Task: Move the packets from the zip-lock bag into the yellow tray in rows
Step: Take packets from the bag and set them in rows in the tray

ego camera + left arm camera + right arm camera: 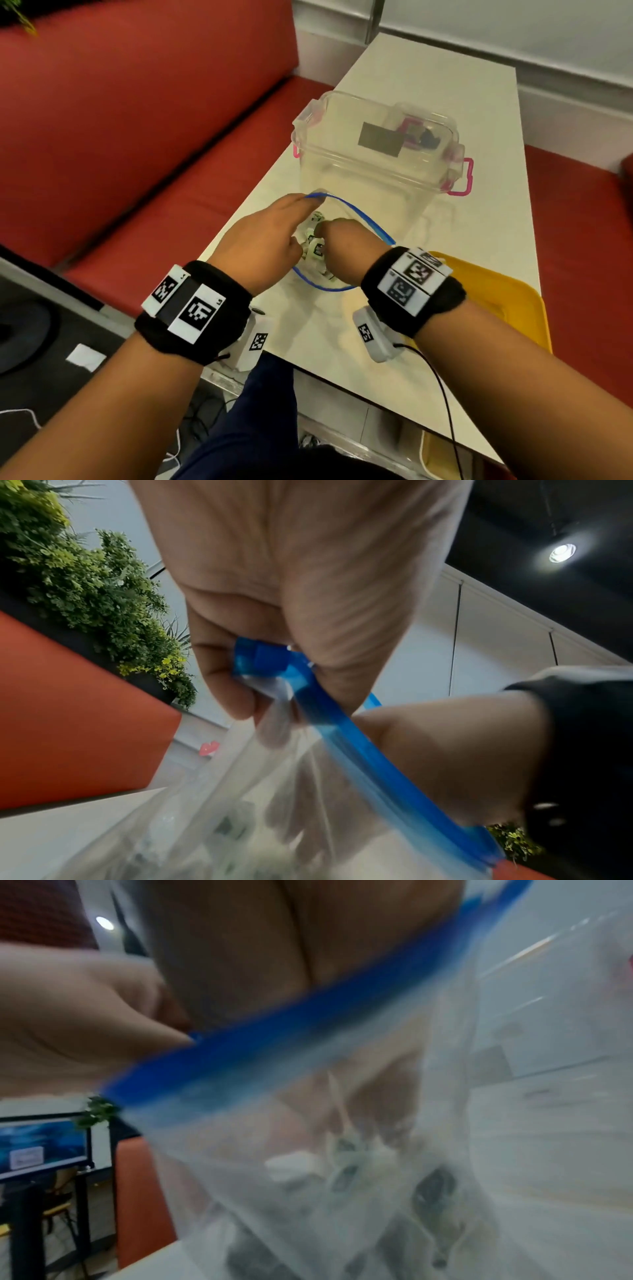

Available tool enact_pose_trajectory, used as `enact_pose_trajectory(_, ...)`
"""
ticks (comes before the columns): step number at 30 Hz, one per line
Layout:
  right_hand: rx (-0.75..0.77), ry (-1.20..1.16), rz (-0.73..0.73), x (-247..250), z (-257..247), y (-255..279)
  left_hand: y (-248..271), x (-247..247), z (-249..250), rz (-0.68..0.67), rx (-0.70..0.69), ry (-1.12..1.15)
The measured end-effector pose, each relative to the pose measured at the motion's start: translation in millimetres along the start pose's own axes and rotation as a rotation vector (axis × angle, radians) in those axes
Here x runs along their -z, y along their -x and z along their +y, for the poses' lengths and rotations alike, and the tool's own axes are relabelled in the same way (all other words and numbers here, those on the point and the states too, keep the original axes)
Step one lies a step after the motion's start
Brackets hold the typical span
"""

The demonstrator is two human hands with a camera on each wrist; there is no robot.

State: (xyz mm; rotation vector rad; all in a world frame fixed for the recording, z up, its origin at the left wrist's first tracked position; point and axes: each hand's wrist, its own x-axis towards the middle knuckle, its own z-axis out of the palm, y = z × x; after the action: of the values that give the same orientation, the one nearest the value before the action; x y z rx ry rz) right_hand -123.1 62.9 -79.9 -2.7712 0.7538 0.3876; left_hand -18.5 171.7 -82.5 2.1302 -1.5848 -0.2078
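The left hand pinches the blue zip edge of the zip-lock bag, holding its mouth open; just right of that pinch the right hand reaches inside among the packets, whether its fingers have closed on one I cannot tell; right of both lies the yellow tray, apparently bare. Risk: a slack pinch lets the mouth collapse, snagging the wrist and spilling packets.
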Motion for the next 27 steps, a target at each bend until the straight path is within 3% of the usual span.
enact_pose_trajectory(4,-0.085,0.053,-0.081,-4,0,-15,4,0,3,-0.001,0.004,0.005)
enact_pose_trajectory(13,-0.134,0.087,-0.090,-13,0,-29,4,-3,2,-0.014,0.002,-0.014)
enact_pose_trajectory(21,-0.057,0.067,-0.024,-13,5,-19,3,-2,6,-0.012,0.012,-0.026)
enact_pose_trajectory(27,-0.001,0.023,0.174,1,9,4,3,-1,8,0.009,0.024,-0.044)
